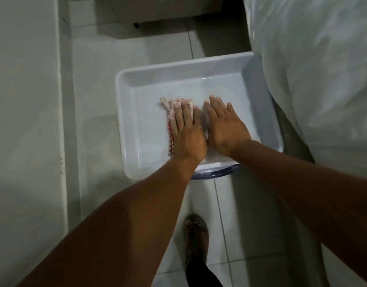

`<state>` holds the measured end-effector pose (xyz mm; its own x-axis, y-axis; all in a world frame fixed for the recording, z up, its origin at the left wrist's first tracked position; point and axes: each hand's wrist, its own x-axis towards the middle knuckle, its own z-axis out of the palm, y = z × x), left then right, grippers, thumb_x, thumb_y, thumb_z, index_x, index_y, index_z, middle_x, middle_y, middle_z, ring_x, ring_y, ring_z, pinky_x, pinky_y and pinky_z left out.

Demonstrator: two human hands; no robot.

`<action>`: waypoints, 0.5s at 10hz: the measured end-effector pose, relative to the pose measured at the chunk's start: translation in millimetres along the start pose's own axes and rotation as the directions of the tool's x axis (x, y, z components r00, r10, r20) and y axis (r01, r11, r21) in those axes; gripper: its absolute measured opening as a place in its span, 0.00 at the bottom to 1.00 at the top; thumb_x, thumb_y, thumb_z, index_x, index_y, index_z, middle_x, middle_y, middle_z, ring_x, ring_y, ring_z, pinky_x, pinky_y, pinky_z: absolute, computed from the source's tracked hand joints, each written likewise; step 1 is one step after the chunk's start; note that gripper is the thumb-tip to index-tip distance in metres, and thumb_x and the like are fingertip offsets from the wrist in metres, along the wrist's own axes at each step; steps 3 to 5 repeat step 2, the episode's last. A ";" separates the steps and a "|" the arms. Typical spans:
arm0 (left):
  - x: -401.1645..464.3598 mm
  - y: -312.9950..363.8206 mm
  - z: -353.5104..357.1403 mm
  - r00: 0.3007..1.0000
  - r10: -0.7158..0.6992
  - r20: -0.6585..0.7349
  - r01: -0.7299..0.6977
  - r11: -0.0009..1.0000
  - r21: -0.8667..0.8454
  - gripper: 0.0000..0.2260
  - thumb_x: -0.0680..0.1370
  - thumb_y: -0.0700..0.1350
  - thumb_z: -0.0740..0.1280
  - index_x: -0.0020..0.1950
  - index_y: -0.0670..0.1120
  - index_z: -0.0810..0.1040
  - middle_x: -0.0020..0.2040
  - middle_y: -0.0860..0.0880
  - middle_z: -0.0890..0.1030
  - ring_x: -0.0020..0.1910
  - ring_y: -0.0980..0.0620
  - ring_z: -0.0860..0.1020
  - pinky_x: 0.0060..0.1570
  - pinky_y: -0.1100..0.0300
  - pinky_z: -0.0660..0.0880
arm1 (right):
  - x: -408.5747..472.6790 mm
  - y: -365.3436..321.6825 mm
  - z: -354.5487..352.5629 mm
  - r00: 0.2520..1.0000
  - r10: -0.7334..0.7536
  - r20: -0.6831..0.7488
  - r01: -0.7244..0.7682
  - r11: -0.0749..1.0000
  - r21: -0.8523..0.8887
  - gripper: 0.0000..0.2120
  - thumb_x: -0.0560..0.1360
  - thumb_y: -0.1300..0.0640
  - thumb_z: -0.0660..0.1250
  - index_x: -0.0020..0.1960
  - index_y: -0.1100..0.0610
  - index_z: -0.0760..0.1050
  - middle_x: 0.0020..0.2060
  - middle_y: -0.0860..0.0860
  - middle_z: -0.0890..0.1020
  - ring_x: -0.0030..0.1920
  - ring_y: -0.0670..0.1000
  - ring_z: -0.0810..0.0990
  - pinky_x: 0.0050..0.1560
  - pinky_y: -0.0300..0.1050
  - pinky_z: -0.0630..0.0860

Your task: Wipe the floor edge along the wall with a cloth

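Note:
A white cloth with a red pattern (171, 112) lies flat in a shallow white plastic tray (178, 67) that holds water. My left hand (186, 131) presses flat on the cloth, fingers spread and pointing away from me. Beside it, thumb to thumb, my right hand (224, 125) lies flat with spread fingers, mostly on the tray bottom; any cloth under it is hidden. The wall (23, 100) runs down the left side, meeting the tiled floor (91, 112) at a raised skirting (65, 100).
The tray rests on a round blue-rimmed basin (215, 174). A large white plastic sack (315, 69) fills the right side. A white cabinet (157, 11) stands at the far end. My foot (196, 235) is on the floor below the tray.

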<state>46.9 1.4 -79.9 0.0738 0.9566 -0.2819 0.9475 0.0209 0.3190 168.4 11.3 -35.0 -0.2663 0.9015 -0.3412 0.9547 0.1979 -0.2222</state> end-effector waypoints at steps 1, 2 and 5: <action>-8.1 3.4 -17.6 0.999 0.014 0.041 -0.015 0.999 0.029 0.36 0.83 0.53 0.60 0.82 0.45 0.40 0.84 0.39 0.38 0.82 0.37 0.37 0.82 0.39 0.39 | -15.8 -14.1 -32.0 0.982 0.127 -0.138 -0.073 0.938 0.340 0.29 0.84 0.50 0.58 0.82 0.53 0.55 0.83 0.52 0.54 0.82 0.53 0.54 0.78 0.45 0.49; -10.2 10.3 -52.3 0.997 0.070 -0.040 -0.070 0.997 0.019 0.35 0.84 0.54 0.57 0.83 0.42 0.41 0.84 0.38 0.40 0.82 0.36 0.39 0.82 0.38 0.43 | -42.7 -17.1 -96.1 0.929 0.302 -0.215 -0.052 0.680 0.731 0.20 0.81 0.47 0.66 0.72 0.47 0.73 0.70 0.47 0.77 0.66 0.45 0.77 0.70 0.47 0.71; -10.2 10.3 -52.3 0.997 0.070 -0.040 -0.070 0.997 0.019 0.35 0.84 0.54 0.57 0.83 0.42 0.41 0.84 0.38 0.40 0.82 0.36 0.39 0.82 0.38 0.43 | -42.7 -17.1 -96.1 0.929 0.302 -0.215 -0.052 0.680 0.731 0.20 0.81 0.47 0.66 0.72 0.47 0.73 0.70 0.47 0.77 0.66 0.45 0.77 0.70 0.47 0.71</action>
